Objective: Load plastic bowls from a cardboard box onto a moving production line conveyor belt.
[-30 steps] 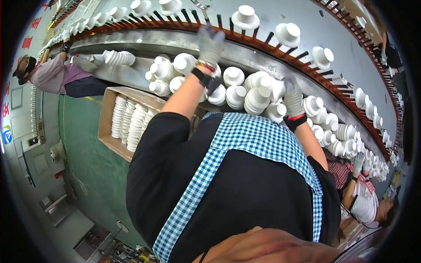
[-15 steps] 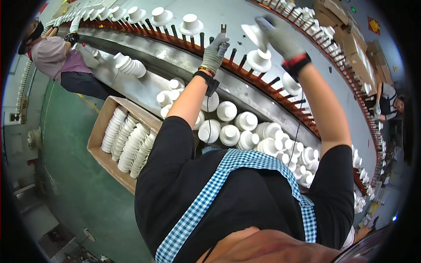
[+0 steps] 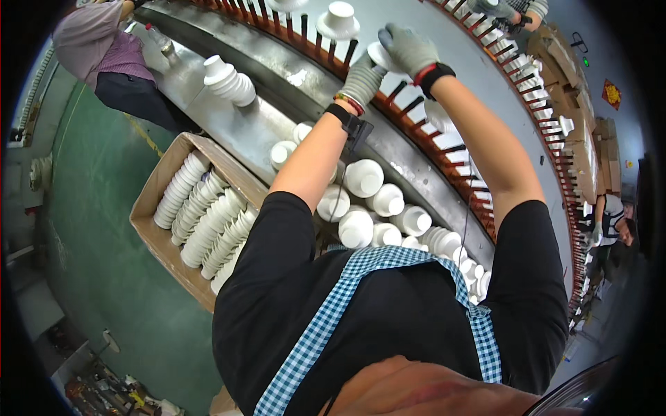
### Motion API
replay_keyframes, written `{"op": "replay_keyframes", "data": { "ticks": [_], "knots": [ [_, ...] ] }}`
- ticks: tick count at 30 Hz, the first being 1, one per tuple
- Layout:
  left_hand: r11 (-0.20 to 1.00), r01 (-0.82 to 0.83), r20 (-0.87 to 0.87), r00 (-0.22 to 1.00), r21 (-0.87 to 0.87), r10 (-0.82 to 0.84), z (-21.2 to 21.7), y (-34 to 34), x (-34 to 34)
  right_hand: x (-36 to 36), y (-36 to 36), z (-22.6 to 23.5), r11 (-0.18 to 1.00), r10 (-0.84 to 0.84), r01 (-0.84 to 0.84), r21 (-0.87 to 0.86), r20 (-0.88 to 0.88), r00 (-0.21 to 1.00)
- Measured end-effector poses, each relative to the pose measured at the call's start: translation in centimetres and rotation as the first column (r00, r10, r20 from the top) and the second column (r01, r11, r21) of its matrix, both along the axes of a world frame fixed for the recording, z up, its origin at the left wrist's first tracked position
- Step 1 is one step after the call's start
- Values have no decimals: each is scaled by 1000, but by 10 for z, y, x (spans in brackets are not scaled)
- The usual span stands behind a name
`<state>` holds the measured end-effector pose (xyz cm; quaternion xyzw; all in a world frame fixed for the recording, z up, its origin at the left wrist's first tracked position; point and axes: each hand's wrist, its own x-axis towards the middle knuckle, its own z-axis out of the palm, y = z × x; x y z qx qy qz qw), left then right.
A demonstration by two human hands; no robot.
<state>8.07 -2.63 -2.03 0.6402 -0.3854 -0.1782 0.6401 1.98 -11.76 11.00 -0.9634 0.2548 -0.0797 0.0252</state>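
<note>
My right hand (image 3: 411, 51), in a grey knit glove, grips a white hat-shaped part (image 3: 382, 58) by its rim. Right beside it, my gloved left hand (image 3: 363, 82) is closed at the row of upright pegs, its fingertips close under the part. What the left fingers hold is hidden. The pegs (image 3: 304, 28) are reddish-brown with black tips and line the near edge of a grey surface. Another white part (image 3: 338, 22) sits on a peg farther left. One more white part (image 3: 437, 116) shows beside my right forearm.
Many white parts (image 3: 363, 178) lie on the metal bench before me. A nested stack (image 3: 230, 82) lies left of them. At left, a cardboard box (image 3: 154, 239) holds rows of nested parts. A co-worker (image 3: 104, 55) stands far left; others work across the line.
My right hand has brought its white part left and down, up to my left hand. The forked metal tip above my left fingers is now hidden. The whole view has shifted.
</note>
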Motion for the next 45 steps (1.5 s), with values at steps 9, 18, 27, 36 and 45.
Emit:
{"op": "replay_keyframes", "data": {
  "ticks": [9,18,27,36,45],
  "knots": [
    [957,63,-359,918,-282,-167,-20,73,-29,20,23,4,957,275,-277,84,37,961],
    [977,172,-442,872,-125,-210,47,188,-96,-344,103,44,909,260,-37,416,-493,831],
    [799,602,-301,761,-4,-575,46,112,-197,-475,194,-144,788,-201,414,456,-444,873],
    [719,665,-117,745,201,-657,-7,60,-259,-489,182,-75,748,-242,399,530,-342,908],
    [969,244,601,781,-40,-172,-27,19,-254,-464,138,43,914,-277,243,326,64,959]
  ]
}}
